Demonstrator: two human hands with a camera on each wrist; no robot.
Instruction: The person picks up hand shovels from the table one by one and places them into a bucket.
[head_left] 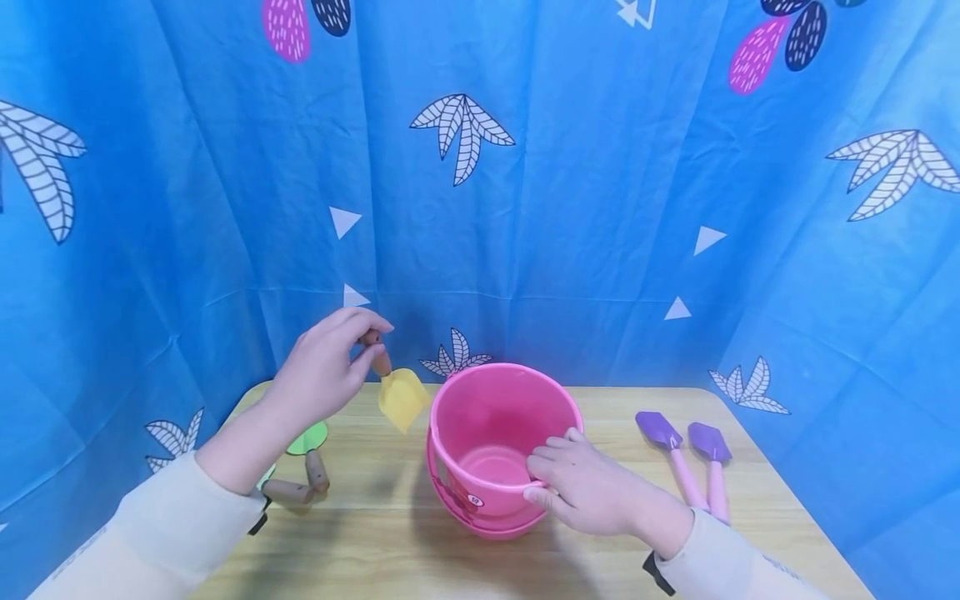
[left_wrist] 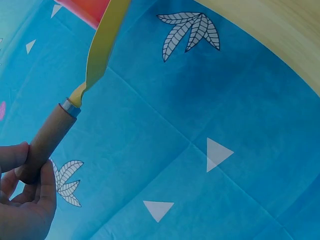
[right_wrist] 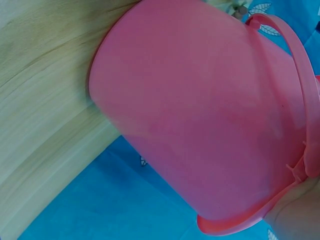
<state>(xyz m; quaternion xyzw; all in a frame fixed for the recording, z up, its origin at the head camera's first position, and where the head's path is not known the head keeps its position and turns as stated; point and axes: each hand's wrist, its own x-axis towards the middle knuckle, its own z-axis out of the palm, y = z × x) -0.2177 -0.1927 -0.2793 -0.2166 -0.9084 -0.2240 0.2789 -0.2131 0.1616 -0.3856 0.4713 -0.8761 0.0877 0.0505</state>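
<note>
My left hand (head_left: 322,367) pinches the wooden handle of a small yellow toy shovel (head_left: 403,398) between thumb and fingers. The blade points down, just left of the pink bucket (head_left: 504,375) and about level with its rim. In the left wrist view the handle (left_wrist: 47,140) and the thin yellow blade (left_wrist: 102,50) show from the side. My right hand (head_left: 585,483) grips the bucket's near right rim, thumb outside and fingers over the edge. The bucket stands upright on the table, and its visible inside holds nothing. In the right wrist view the bucket wall (right_wrist: 190,110) fills most of the picture.
Two purple shovels with pink handles (head_left: 686,479) lie at the right of the wooden table (head_left: 360,550). At the left, partly behind my left forearm, lie green tools with wooden handles (head_left: 317,471). A blue patterned curtain (head_left: 600,208) hangs around the back and sides.
</note>
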